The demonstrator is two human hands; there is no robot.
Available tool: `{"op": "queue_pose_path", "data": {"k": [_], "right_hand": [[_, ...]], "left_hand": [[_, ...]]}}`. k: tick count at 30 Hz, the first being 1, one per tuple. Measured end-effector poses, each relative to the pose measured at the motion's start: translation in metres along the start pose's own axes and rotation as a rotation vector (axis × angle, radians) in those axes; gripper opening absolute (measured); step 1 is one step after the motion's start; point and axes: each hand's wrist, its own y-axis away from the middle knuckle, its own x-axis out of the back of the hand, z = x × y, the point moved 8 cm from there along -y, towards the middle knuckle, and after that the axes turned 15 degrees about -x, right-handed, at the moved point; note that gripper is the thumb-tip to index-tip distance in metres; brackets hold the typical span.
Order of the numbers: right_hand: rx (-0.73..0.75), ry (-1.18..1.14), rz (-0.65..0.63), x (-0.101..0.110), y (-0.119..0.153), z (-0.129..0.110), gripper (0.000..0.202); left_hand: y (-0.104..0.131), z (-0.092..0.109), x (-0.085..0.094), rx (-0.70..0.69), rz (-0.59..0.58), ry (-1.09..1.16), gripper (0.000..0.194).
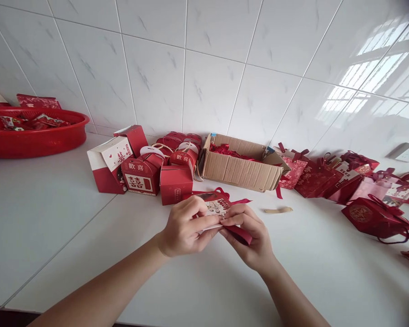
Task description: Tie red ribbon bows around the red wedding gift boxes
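Low over the counter, my left hand (187, 227) is closed around a small red and white printed gift box (216, 207), fingers over its near side. My right hand (250, 231) meets it from the other side, its thumb and fingers pinching a dark red ribbon (240, 234) at the box's near edge. The fingertips of both hands nearly touch. More red ribbon (241, 201) sticks out behind the box toward the right. Much of the box is hidden by my fingers, so its full shape cannot be made out.
Several folded red gift boxes (141, 177) stand behind my left hand. A cardboard box (241, 170) of red ribbons sits against the tiled wall. Finished-looking bags and boxes (378, 215) line the right. A red plastic basket (37, 141) holds packets. A tan strip (278, 210) lies nearby.
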Motion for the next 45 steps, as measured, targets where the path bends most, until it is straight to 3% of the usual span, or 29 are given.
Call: {"op": "queue_pose_path", "data": {"k": [8, 22, 25, 29, 31, 34, 36, 38, 40, 42, 45], "right_hand": [[0.034, 0.057, 0.044, -0.001, 0.003, -0.008, 0.019], [0.075, 0.076, 0.103, 0.000, 0.004, -0.011, 0.016], [0.076, 0.068, 0.112, 0.003, 0.003, -0.004, 0.030], [-0.072, 0.026, 0.179, 0.019, -0.004, 0.027, 0.078], [-0.198, 0.019, 0.047, 0.014, -0.008, 0.045, 0.080], [-0.365, 0.009, -0.313, -0.008, -0.004, 0.060, 0.051], [-0.439, 0.054, -0.408, -0.010, 0.000, 0.066, 0.038], [-0.489, 0.104, -0.333, 0.004, -0.001, 0.074, 0.037], [-0.522, 0.115, -0.126, 0.034, -0.005, 0.088, 0.042], [-0.544, 0.124, 0.212, 0.080, -0.003, 0.106, 0.048], [-0.617, 0.253, 0.747, 0.157, 0.023, 0.134, 0.053]], "left_hand": [[0.000, 0.000, -0.001, 0.003, -0.063, -0.039, 0.005], [-0.004, -0.003, 0.001, 0.023, -0.008, -0.003, 0.004], [-0.005, -0.008, 0.005, 0.094, 0.044, 0.027, 0.006], [-0.001, -0.029, 0.019, 0.348, 0.170, 0.096, 0.006], [0.007, -0.040, 0.022, 0.508, 0.214, 0.167, 0.006], [0.020, -0.051, 0.018, 0.706, 0.246, 0.296, 0.013], [0.029, -0.055, 0.013, 0.784, 0.266, 0.352, 0.014], [0.037, -0.059, 0.009, 0.834, 0.326, 0.392, 0.020], [0.044, -0.062, 0.007, 0.859, 0.386, 0.420, 0.028], [0.047, -0.062, 0.002, 0.869, 0.368, 0.440, 0.023], [0.049, -0.058, -0.010, 0.899, 0.230, 0.471, 0.012]]}}
